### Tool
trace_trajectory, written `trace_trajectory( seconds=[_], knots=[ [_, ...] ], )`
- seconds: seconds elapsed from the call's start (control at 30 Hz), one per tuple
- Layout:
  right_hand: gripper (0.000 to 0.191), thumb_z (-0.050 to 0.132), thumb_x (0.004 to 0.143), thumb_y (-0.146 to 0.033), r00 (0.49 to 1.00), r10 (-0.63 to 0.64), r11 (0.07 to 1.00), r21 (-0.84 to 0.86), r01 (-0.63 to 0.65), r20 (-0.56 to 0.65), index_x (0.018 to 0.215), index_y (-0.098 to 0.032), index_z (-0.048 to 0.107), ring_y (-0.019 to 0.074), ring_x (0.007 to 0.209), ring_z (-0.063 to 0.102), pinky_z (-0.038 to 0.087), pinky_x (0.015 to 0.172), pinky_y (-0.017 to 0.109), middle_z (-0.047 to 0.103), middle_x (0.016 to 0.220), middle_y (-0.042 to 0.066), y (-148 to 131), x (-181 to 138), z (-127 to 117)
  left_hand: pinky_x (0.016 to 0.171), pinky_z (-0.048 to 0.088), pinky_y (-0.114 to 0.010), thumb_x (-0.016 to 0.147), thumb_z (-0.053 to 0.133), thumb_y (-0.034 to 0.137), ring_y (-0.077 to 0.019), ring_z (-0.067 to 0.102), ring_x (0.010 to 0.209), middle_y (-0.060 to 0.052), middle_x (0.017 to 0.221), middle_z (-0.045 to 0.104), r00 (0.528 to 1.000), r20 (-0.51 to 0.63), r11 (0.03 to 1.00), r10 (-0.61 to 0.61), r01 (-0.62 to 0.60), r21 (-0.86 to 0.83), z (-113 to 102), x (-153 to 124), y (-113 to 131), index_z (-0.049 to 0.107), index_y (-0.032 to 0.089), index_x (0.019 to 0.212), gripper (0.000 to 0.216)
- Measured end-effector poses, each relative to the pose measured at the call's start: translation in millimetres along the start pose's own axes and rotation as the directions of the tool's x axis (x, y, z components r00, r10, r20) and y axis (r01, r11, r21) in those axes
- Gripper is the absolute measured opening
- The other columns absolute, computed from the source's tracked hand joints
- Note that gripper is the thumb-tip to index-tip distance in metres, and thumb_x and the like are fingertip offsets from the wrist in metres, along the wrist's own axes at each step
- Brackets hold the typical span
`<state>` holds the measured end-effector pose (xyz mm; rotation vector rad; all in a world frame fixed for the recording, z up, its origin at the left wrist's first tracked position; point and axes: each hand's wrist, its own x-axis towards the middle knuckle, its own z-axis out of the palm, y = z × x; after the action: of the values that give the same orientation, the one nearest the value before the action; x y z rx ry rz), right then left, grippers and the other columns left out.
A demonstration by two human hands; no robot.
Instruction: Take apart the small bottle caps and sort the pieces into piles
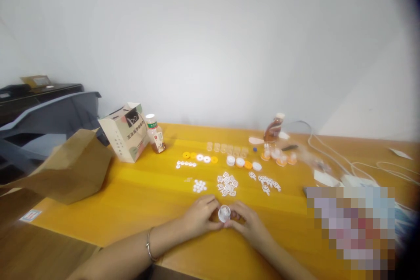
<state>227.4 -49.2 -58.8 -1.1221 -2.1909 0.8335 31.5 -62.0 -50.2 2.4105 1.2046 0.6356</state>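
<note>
Between my hands, just above the table's near part, is a small clear round plastic cup point(224, 213) with something whitish inside. My left hand point(204, 214) closes on its left side with thumb and fingers. My right hand point(245, 221) pinches it from the right. Just beyond lie a pile of white openwork plastic pieces point(227, 183) and a cluster of small white round pieces point(199, 186). More white openwork pieces point(269, 182) lie to the right. Behind them, white and orange discs point(240, 162) and a row of clear cups point(227, 148) are laid out.
A carton point(126, 135) and a labelled bottle point(155, 133) stand at the back left, beside a brown paper bag point(78, 166). At the back right are a brown bottle point(274, 127), several orange-based pieces point(281, 160) and white cables point(331, 151). A blurred-out patch point(357, 227) covers the right front.
</note>
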Motion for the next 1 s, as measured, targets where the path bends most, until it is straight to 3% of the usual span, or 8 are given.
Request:
trace_trajectory(
  seconds=[0.13,0.27,0.37,0.57,0.67,0.77,0.9,1.0],
  knots=[
    [0.018,0.064,0.074,-0.037,0.999,0.015,0.999,0.034,-0.016,0.032,0.084,-0.022,0.065,0.0172,0.071,0.054,0.044,0.065,0.027,0.056,0.073,0.001,0.6,-0.4,-1.5,0.067,0.038,-0.025,0.074,0.063,0.047,-0.0163,0.051,0.077,-0.003,0.082,0.054,0.998,-0.049,0.999,-0.033,0.033,-0.005,6.1,2.9,-1.1,0.054,0.017,0.081,0.032],
    [0.040,0.069,0.067,-0.043,0.995,0.079,0.997,0.005,-0.079,-0.055,0.096,-0.021,0.055,0.0150,0.063,0.052,0.043,0.059,0.025,0.056,0.070,-0.002,-2.8,-0.9,2.7,0.067,0.037,-0.024,0.071,0.066,0.039,-0.0160,0.049,0.076,-0.002,0.083,0.053,0.997,-0.037,0.998,-0.064,0.065,0.012,8.6,2.4,-1.6,0.052,0.017,0.080,0.027],
    [0.029,0.065,0.070,-0.042,0.993,0.109,0.989,-0.090,-0.114,-0.054,0.084,-0.021,0.050,0.0133,0.056,0.050,0.039,0.052,0.023,0.053,0.063,-0.004,-10.6,1.6,6.7,0.068,0.036,-0.024,0.067,0.068,0.029,-0.0156,0.049,0.076,-0.001,0.082,0.053,0.999,-0.032,0.999,-0.043,0.043,0.004,10.1,2.2,-1.1,0.050,0.017,0.077,0.024],
    [0.003,0.050,0.078,-0.019,0.984,-0.143,0.965,-0.207,0.163,0.110,0.076,-0.020,0.049,0.0150,0.069,0.054,0.043,0.063,0.025,0.057,0.074,0.000,-35.0,4.9,-8.8,0.063,0.034,-0.022,0.063,0.067,0.023,-0.0132,0.047,0.070,0.001,0.074,0.049,1.000,-0.011,0.999,0.017,-0.017,-0.031,7.7,4.7,-3.4,0.048,0.016,0.071,0.021],
    [0.025,0.052,0.074,-0.014,0.956,-0.260,0.940,-0.194,0.282,0.134,0.098,-0.020,0.050,0.0181,0.088,0.055,0.044,0.078,0.029,0.058,0.094,0.005,-41.5,1.4,-17.0,0.063,0.035,-0.022,0.064,0.067,0.026,-0.0133,0.047,0.070,0.001,0.076,0.050,1.000,-0.010,0.997,-0.005,0.004,-0.073,7.5,4.8,-5.7,0.050,0.016,0.075,0.023],
    [0.038,0.058,0.072,-0.022,0.981,-0.195,0.948,-0.255,0.193,0.016,0.107,-0.017,0.045,0.0221,0.091,0.056,0.046,0.078,0.033,0.058,0.098,0.009,-39.3,-2.5,-12.6,0.066,0.036,-0.023,0.066,0.068,0.029,-0.0142,0.049,0.073,0.000,0.080,0.053,1.000,-0.009,0.992,-0.018,0.017,-0.121,8.5,3.6,-7.6,0.051,0.017,0.080,0.026],
    [0.010,0.048,0.079,-0.021,0.987,-0.161,0.932,-0.330,0.153,0.003,0.089,-0.019,0.049,0.0202,0.078,0.058,0.046,0.070,0.032,0.060,0.083,0.005,-34.3,-4.0,-1.8,0.067,0.036,-0.023,0.065,0.067,0.025,-0.0139,0.049,0.073,0.000,0.078,0.052,1.000,-0.013,0.994,-0.005,0.004,-0.112,9.6,2.8,-9.5,0.049,0.017,0.078,0.024],
    [0.033,0.054,0.074,-0.022,0.966,-0.251,0.915,-0.340,0.215,-0.066,0.105,-0.017,0.046,0.0235,0.093,0.055,0.044,0.079,0.035,0.058,0.101,0.010,-34.3,-3.0,-0.8,0.066,0.036,-0.023,0.065,0.068,0.026,-0.0138,0.048,0.072,0.000,0.078,0.051,1.000,-0.007,0.994,-0.012,0.011,-0.113,9.2,3.4,-9.9,0.049,0.017,0.079,0.026]
  ],
)
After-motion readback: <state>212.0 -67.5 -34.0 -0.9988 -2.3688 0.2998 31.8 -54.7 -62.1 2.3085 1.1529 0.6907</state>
